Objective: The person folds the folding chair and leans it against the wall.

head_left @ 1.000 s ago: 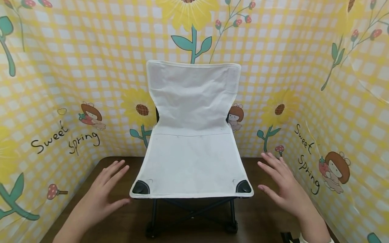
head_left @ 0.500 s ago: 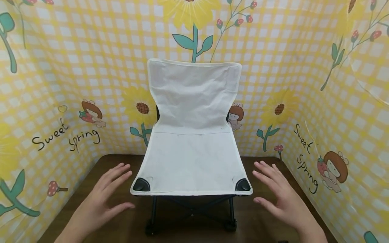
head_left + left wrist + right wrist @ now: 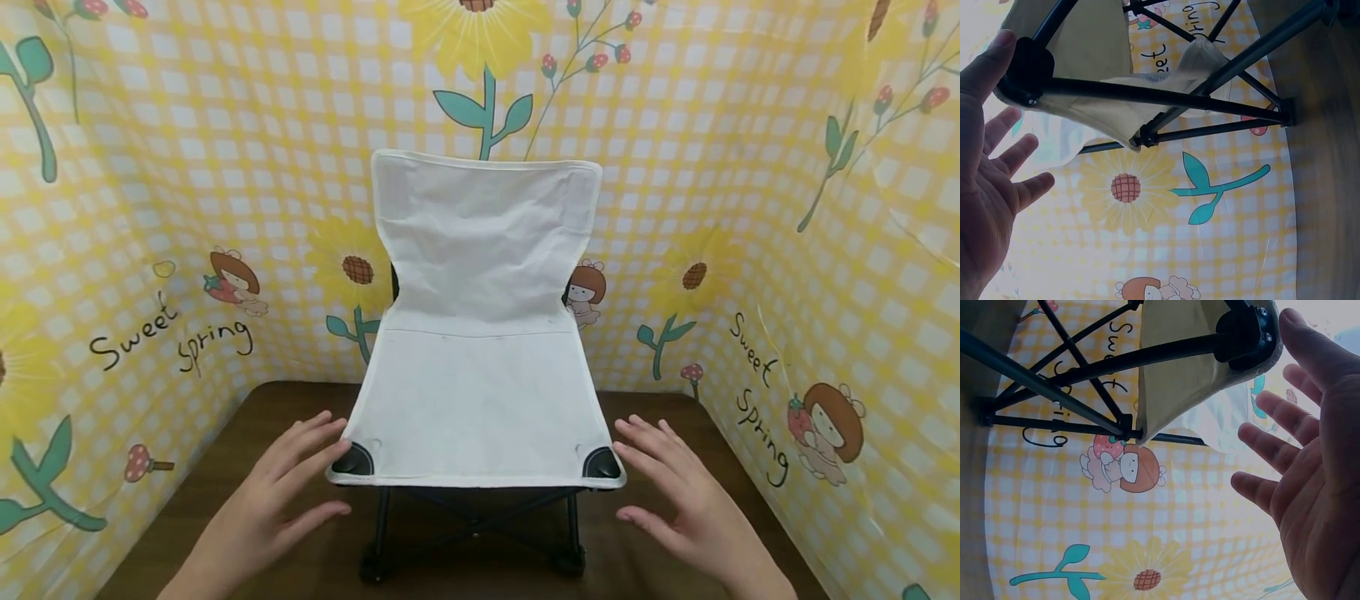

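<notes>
Chair (image 3: 480,400): likely light, soft fabric (image 3: 487,242), stiff frame (image 3: 383,521); grip its front corners (image 3: 599,462). Fingers (image 3: 318,466) spread wide beside it, contact unclear.

From here I see yellow-and-white checked sheeting (image 3: 262,100) (wrinkled in places) walling in three sides, printed with sunflowers (image 3: 694,276) and "Sweet Spring" lettering (image 3: 215,346), around a dark brown tabletop (image 3: 262,408) with rounded far corners; bright light whitens part of my left wrist view.
</notes>
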`<state>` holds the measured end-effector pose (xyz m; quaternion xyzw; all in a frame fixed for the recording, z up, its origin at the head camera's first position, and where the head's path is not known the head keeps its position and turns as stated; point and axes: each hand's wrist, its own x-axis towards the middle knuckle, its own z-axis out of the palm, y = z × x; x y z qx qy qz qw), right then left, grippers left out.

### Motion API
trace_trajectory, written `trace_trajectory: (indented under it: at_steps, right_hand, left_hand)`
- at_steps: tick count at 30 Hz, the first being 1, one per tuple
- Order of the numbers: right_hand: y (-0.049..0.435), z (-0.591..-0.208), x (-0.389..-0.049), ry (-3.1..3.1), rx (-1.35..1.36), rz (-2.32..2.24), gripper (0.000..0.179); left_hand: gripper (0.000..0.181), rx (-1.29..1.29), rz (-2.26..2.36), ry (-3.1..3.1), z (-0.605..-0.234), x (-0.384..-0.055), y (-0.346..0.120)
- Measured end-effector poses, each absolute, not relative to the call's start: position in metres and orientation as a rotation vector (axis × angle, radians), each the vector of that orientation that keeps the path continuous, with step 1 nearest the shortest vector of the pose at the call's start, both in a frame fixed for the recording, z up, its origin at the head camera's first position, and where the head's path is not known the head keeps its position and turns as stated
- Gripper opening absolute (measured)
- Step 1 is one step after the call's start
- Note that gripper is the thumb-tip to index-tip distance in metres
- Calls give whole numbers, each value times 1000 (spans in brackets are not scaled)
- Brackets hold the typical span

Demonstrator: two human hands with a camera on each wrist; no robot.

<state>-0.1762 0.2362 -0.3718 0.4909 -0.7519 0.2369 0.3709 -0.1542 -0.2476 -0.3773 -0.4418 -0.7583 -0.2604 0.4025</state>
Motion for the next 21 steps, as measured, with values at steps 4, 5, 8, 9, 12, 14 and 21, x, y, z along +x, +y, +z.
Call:
trace_trajectory:
  at_steps: [4, 5, 8, 9, 12, 14, 21]
  right_hand:
    - [234, -369, -176, -1908, 1281, 613, 61]
    - [233, -369, -176, -1901, 1285, 612, 60]
    - [231, -370, -179, -1882, 1296, 611, 58]
    - [231, -370, -179, -1882, 1297, 605, 58]
    - [230, -374, -180, -1888, 1296, 599, 57]
    - [230, -377, -181, -1896, 1291, 594, 57]
    - [230, -385, -182, -1915, 1276, 560, 56]
  left_hand:
    - [59, -1123, -654, -1899, -379, -154, -244]
    - [58, -1121, -653, -1898, -379, -154, -243]
    - [57, -1109, -651, -1897, -380, -154, -241]
    - [56, -1108, -649, -1895, -380, -155, -241]
    - [55, -1093, -632, -1906, -381, -155, -240]
    - [55, -1091, -621, -1910, -381, -155, -239]
    - [54, -1090, -595, -1928, -383, -154, -239]
